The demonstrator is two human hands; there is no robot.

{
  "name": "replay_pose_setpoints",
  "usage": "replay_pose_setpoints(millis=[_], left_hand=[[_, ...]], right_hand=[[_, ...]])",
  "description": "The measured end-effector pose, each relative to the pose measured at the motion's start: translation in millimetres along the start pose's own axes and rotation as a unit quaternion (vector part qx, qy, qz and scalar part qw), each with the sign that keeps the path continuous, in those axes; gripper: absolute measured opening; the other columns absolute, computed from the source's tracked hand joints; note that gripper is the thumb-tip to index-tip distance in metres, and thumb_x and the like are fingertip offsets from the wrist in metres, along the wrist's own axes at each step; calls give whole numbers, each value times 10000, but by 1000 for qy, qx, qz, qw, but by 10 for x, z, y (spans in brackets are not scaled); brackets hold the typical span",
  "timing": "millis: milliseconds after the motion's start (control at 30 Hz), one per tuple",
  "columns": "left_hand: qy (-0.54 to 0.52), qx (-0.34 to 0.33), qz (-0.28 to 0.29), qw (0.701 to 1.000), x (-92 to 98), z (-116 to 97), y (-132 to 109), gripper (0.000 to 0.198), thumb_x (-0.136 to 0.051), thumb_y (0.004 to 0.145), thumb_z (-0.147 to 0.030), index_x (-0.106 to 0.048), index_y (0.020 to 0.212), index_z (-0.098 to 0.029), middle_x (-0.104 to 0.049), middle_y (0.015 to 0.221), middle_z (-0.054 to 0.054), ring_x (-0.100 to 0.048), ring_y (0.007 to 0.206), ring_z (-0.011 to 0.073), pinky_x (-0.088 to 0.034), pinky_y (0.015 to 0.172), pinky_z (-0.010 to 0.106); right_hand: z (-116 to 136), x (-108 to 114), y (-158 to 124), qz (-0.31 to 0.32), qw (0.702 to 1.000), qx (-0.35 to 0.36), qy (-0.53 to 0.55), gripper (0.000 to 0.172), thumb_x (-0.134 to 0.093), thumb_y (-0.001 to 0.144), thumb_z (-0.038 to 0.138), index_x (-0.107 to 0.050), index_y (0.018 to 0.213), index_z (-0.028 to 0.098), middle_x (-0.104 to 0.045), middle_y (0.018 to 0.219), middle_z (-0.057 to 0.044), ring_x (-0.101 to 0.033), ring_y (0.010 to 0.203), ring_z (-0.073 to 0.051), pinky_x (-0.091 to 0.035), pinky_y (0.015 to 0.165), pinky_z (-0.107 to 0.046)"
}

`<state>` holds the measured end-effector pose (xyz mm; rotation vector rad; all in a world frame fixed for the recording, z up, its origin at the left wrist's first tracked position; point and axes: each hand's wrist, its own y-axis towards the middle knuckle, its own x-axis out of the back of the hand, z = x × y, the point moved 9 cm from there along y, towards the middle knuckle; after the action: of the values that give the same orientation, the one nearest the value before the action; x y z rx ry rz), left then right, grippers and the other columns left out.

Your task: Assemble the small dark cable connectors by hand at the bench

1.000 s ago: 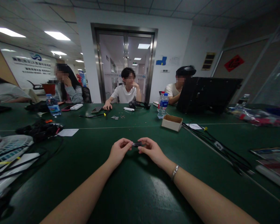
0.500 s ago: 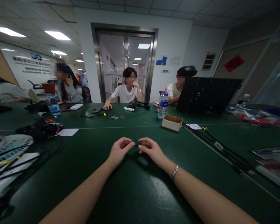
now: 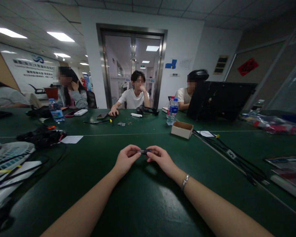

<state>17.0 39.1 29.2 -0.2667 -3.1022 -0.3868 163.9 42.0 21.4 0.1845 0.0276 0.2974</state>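
Above the green table (image 3: 128, 204), my two hands hold a slim black pen (image 3: 145, 151) level between them. My left hand (image 3: 126, 160) pinches its left end, which looks clearer or silvery, between thumb and fingers. On the dark right part, my right hand (image 3: 161, 159) has its thumb and fingers closed. Only the short middle stretch shows plainly; my fingers cover both ends. A silver bracelet (image 3: 185, 182) circles my right wrist.
A small open cardboard box (image 3: 182, 130) stands ahead to the right, with bottles (image 3: 172, 112) behind it. Black cables (image 3: 234, 158) run along the right. At left are a white fan (image 3: 13, 154) and dark gear (image 3: 40, 136). Across the table sits a person (image 3: 135, 97).
My left fingertips have shifted slightly on the pen, and a little more of its dark length shows between my hands. Both arms stay nearly in place.
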Motion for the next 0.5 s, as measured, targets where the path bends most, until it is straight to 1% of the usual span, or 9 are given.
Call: replay_pose_setpoints(millis=[233, 400, 500], left_hand=[[-16, -7, -1, 1000, -5, 22, 19, 246, -714, 662, -264, -622, 864, -159, -686, 859, 37, -651, 851, 182, -488, 851, 327], [-13, -22, 8, 1000, -11, 0, 22, 207, -682, 711, -296, -635, 853, -154, -684, 885, 47, -644, 890, 188, -482, 879, 337], [-19, -27, 1, 999, 6, -8, 21, 236, -694, 702, -291, -627, 886, -160, -677, 919, 46, -640, 924, 192, -475, 916, 354]], right_hand=[[-85, 23, 33, -1, 1000, -8, 8, 361, -701, 703, 391, -607, 963, 159, -657, 741, -14, -608, 636, -121, -470, 654, -273], [-92, 16, 24, 4, 1000, -18, 16, 352, -704, 701, 386, -616, 954, 158, -668, 739, -19, -615, 646, -124, -472, 668, -274], [-80, 14, 21, 3, 1000, -20, 18, 354, -706, 699, 387, -619, 949, 153, -671, 737, -23, -616, 644, -126, -471, 667, -272]])
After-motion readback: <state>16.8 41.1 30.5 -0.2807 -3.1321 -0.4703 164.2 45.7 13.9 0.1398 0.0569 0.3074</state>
